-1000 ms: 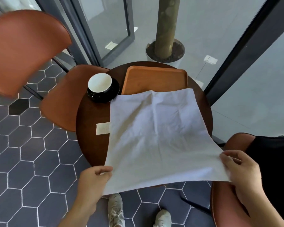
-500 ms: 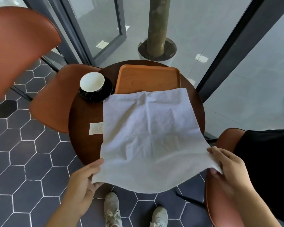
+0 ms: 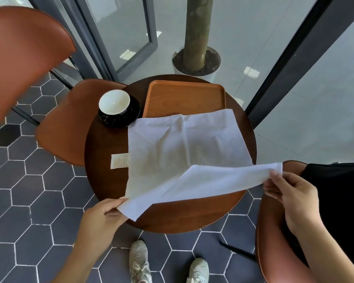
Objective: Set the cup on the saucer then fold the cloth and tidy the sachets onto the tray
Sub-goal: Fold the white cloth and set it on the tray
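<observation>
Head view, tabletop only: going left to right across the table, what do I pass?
sachet → cup on its saucer → tray. The cloth spans from beside the sachet to the table's right edge, so I leave it unranked.

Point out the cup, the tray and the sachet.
cup [image 3: 114, 103]: head view, on its white inside.
tray [image 3: 184, 99]: head view, on its bare wooden floor.
sachet [image 3: 120, 160]: head view, on the part that shows beside the cloth [image 3: 182, 144].
</observation>
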Motion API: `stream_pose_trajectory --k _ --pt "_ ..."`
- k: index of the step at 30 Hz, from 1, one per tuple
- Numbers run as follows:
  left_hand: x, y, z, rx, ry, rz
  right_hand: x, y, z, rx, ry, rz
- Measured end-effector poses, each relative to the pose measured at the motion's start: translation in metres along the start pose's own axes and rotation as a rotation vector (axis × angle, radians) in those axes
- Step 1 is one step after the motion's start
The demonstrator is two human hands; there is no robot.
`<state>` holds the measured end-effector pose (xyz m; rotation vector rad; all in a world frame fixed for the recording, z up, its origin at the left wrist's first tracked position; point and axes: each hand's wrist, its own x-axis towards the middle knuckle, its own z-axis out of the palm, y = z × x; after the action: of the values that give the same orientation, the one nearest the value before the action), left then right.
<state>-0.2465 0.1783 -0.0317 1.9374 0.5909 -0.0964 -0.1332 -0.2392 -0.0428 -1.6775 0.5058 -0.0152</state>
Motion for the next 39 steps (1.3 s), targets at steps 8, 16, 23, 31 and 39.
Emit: stream_pose_trajectory --k 8,16,23,31,39 --pt "0.0 -0.007 0.001 0.004 0.111 0.139 0.004 -0.007 -0.011 -0.025 0.115 -0.116" --pt "-0.011 -0.01 0.007 -0.073 -0.008 0.056 0.001 0.001 -0.016 -0.016 0.159 -0.114" --pt "-0.011 -0.014 0.012 -0.108 0.013 0.044 0.012 -0.007 -0.005 -0.054 0.163 -0.162" --pt "0.005 -0.018 0.023 -0.241 0.025 -0.05 0.017 -0.019 0.006 -0.101 0.122 -0.177" --pt "0.024 -0.011 0.03 -0.402 0.161 -0.161 0.043 -0.029 0.025 -0.307 0.067 -0.234"
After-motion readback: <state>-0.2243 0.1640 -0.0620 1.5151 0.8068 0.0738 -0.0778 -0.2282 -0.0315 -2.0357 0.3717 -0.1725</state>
